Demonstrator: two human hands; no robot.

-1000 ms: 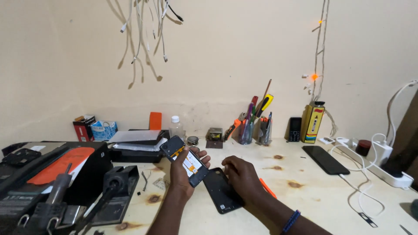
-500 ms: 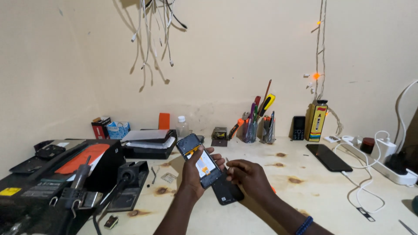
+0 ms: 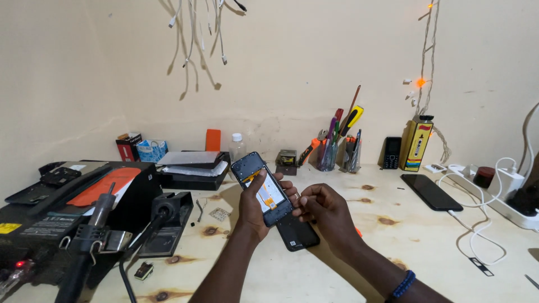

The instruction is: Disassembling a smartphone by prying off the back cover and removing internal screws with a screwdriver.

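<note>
At a plywood workbench [image 3: 426, 235], a person's left hand [image 3: 255, 210] grips an opened smartphone [image 3: 261, 188] with its back off, fingers wrapped around the lower half and thumb laid up the near edge. The phone's long axis tilts from upper left, at the camera end, down to lower right, interior parts facing the viewer. The right hand [image 3: 323, 209] sits just right of the phone's lower end, its fingers curled and pinched together against that edge; whether they hold a small part cannot be told. A black back cover [image 3: 297, 234] lies flat on the bench directly beneath both hands. The right hand is nearer the cover. A soldering station [image 3: 73, 213] stands to the left, and 1 dark phone [image 3: 431, 192] charges on the right.
</note>
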